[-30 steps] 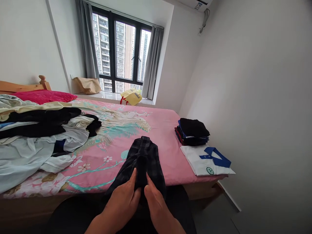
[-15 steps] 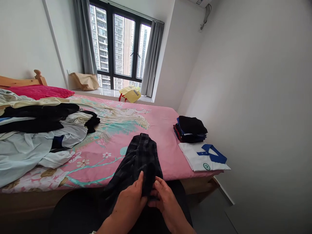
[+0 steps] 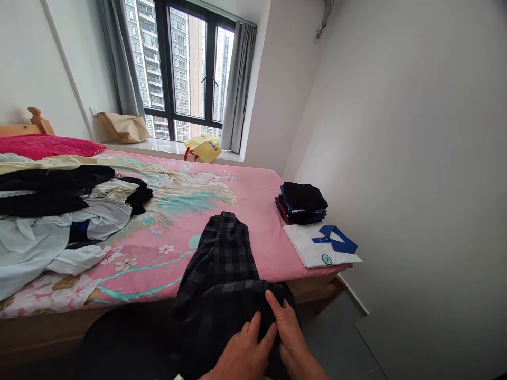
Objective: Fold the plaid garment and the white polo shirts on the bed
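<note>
A black-and-grey plaid shirt lies lengthwise over the near bed edge, its collar end on the bedding and its lower part spread over my dark-clothed lap. My right hand grips the shirt's lower right part, thumb and fingers closed on the cloth. Close beside it, my left hand holds the same dark fabric with bent fingers, its thumb near the right hand. Where the cloth passes beneath my fingers is hidden.
On the pink floral bed, a loose heap of clothes lies left. To the right are a folded dark stack and a folded white polo shirt with blue collar. A paper bag and yellow bag sit by the window.
Both hands have moved right and slightly down along the shirt. Its lower part now spreads wider across my lap to the right. The view has shifted slightly.
</note>
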Demonstrator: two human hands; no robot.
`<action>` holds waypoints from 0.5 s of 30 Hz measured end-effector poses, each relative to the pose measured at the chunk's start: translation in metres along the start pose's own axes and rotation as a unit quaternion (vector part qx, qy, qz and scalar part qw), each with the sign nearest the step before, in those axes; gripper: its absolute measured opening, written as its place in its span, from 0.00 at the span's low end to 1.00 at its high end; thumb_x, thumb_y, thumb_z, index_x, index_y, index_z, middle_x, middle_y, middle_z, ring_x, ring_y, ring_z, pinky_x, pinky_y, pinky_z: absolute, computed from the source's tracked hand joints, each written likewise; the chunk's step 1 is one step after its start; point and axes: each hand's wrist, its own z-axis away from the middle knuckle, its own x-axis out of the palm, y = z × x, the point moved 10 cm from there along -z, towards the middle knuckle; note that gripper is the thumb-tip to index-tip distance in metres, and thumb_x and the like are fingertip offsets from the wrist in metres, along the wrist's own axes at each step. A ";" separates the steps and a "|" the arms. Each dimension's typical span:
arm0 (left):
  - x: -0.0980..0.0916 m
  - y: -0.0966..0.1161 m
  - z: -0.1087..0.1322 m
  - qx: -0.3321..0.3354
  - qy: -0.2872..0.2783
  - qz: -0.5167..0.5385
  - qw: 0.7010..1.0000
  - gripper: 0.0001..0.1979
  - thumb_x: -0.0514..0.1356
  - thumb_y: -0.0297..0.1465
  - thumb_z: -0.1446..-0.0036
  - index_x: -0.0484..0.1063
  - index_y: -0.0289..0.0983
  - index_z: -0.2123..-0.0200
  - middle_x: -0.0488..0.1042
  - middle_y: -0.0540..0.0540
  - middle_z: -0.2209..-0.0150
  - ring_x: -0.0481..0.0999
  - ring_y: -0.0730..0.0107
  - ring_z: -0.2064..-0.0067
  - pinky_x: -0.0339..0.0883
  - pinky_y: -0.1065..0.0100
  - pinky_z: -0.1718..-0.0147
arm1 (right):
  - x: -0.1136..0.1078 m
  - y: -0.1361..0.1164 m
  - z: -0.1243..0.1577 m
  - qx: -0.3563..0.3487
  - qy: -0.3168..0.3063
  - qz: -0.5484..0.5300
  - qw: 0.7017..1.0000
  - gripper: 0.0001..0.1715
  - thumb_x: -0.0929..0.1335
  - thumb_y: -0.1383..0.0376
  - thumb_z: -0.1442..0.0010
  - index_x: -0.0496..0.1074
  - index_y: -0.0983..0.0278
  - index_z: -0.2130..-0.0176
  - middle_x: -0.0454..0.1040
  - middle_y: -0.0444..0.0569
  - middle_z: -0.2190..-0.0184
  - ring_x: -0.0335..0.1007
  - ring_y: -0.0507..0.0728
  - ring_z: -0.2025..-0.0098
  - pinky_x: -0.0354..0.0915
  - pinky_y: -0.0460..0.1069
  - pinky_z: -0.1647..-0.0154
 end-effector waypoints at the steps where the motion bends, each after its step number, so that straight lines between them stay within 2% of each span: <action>1: -0.009 0.001 0.001 0.012 0.002 0.056 0.998 0.30 0.59 0.26 0.48 0.64 0.46 0.41 0.68 0.35 0.43 0.76 0.54 0.52 0.74 0.62 0.61 | -0.004 -0.003 0.000 -0.003 0.011 0.001 1.000 0.29 0.70 0.48 0.47 0.73 0.66 0.55 0.77 0.53 0.55 0.73 0.61 0.51 0.68 0.52 0.49; 3: -0.033 -0.012 -0.002 0.006 0.021 0.197 0.980 0.16 0.58 0.32 0.45 0.73 0.44 0.52 0.74 0.40 0.50 0.77 0.60 0.56 0.72 0.65 0.59 | -0.011 -0.021 0.002 -0.058 0.012 0.051 0.997 0.29 0.70 0.49 0.48 0.73 0.67 0.55 0.78 0.54 0.57 0.74 0.62 0.53 0.68 0.53 0.49; 4: -0.047 -0.028 -0.005 -0.019 0.044 0.261 0.964 0.10 0.55 0.34 0.41 0.75 0.42 0.60 0.76 0.43 0.58 0.76 0.63 0.60 0.71 0.66 0.61 | -0.016 -0.031 0.004 -0.088 0.012 0.085 0.992 0.29 0.71 0.49 0.49 0.74 0.67 0.55 0.78 0.54 0.58 0.74 0.63 0.55 0.69 0.54 0.50; 6: -0.070 -0.078 -0.012 -0.106 0.106 0.344 0.927 0.17 0.47 0.38 0.37 0.70 0.40 0.72 0.73 0.47 0.70 0.72 0.67 0.67 0.68 0.67 0.65 | -0.025 -0.053 0.014 -0.144 0.009 0.148 0.978 0.28 0.71 0.50 0.50 0.75 0.67 0.56 0.79 0.55 0.60 0.75 0.64 0.57 0.71 0.54 0.53; 8: -0.080 -0.132 -0.018 -0.185 0.163 0.369 0.896 0.18 0.45 0.40 0.37 0.65 0.39 0.73 0.70 0.47 0.70 0.70 0.67 0.66 0.66 0.67 0.63 | -0.031 -0.081 0.028 -0.207 -0.012 0.196 0.959 0.26 0.72 0.52 0.49 0.76 0.65 0.55 0.79 0.53 0.60 0.76 0.63 0.57 0.72 0.52 0.55; 9: -0.077 -0.154 -0.020 -0.215 0.161 0.365 0.891 0.17 0.44 0.40 0.38 0.65 0.39 0.73 0.70 0.47 0.68 0.70 0.66 0.64 0.65 0.66 0.61 | -0.033 -0.098 0.036 -0.241 -0.030 0.214 0.946 0.24 0.72 0.54 0.48 0.76 0.63 0.54 0.79 0.52 0.59 0.76 0.63 0.56 0.73 0.51 0.56; 11: -0.052 -0.182 -0.025 -0.252 0.076 0.342 0.902 0.16 0.45 0.40 0.41 0.64 0.39 0.74 0.70 0.48 0.70 0.70 0.66 0.64 0.64 0.66 0.61 | -0.035 -0.134 0.055 -0.316 -0.053 0.247 0.914 0.21 0.72 0.58 0.48 0.76 0.60 0.54 0.79 0.49 0.59 0.77 0.61 0.58 0.73 0.48 0.58; 12: -0.036 -0.187 -0.025 -0.254 0.016 0.330 0.909 0.15 0.47 0.40 0.43 0.64 0.38 0.77 0.69 0.49 0.73 0.70 0.66 0.67 0.63 0.66 0.64 | -0.037 -0.153 0.065 -0.353 -0.055 0.261 0.897 0.20 0.72 0.60 0.49 0.76 0.59 0.54 0.80 0.48 0.60 0.78 0.60 0.60 0.73 0.46 0.59; 13: -0.019 -0.185 -0.022 -0.243 -0.053 0.325 0.912 0.15 0.50 0.40 0.46 0.64 0.38 0.79 0.68 0.50 0.76 0.68 0.67 0.70 0.62 0.66 0.68 | -0.039 -0.171 0.073 -0.384 -0.055 0.273 0.880 0.20 0.73 0.62 0.49 0.76 0.58 0.54 0.80 0.47 0.60 0.78 0.59 0.61 0.74 0.45 0.60; 15: 0.011 -0.161 -0.011 -0.196 -0.185 0.339 0.901 0.14 0.53 0.39 0.50 0.66 0.38 0.82 0.66 0.52 0.81 0.65 0.70 0.76 0.57 0.68 0.75 | -0.039 -0.201 0.087 -0.433 -0.061 0.291 0.851 0.21 0.73 0.64 0.49 0.76 0.56 0.53 0.80 0.45 0.61 0.79 0.58 0.63 0.73 0.43 0.62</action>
